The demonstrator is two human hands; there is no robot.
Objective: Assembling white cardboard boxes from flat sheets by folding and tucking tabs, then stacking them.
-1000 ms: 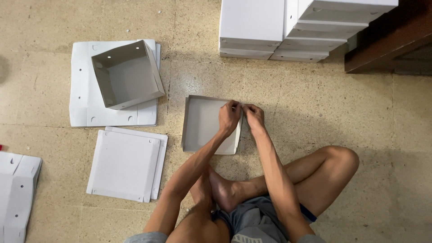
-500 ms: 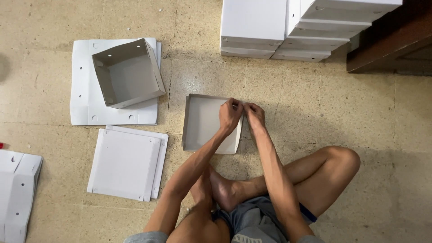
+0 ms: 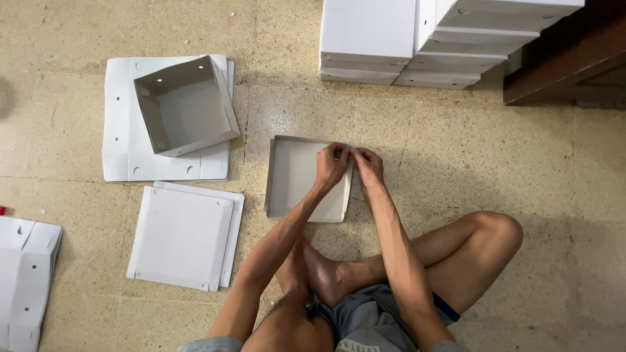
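Observation:
A shallow white cardboard box lid point(image 3: 297, 179) lies on the floor in front of my crossed legs. My left hand point(image 3: 331, 163) and my right hand point(image 3: 369, 164) both pinch the lid's far right corner, fingers closed on the folded side wall. The lid's other walls stand upright. My forearms hide part of its right edge.
An assembled deeper box point(image 3: 186, 107) sits tilted on a stack of flat box sheets point(image 3: 124, 143) at the left. More flat sheets point(image 3: 182, 238) lie nearer me, others point(image 3: 26, 280) at the far left. Stacked finished boxes point(image 3: 417, 39) stand ahead, beside a dark wooden edge point(image 3: 561, 65).

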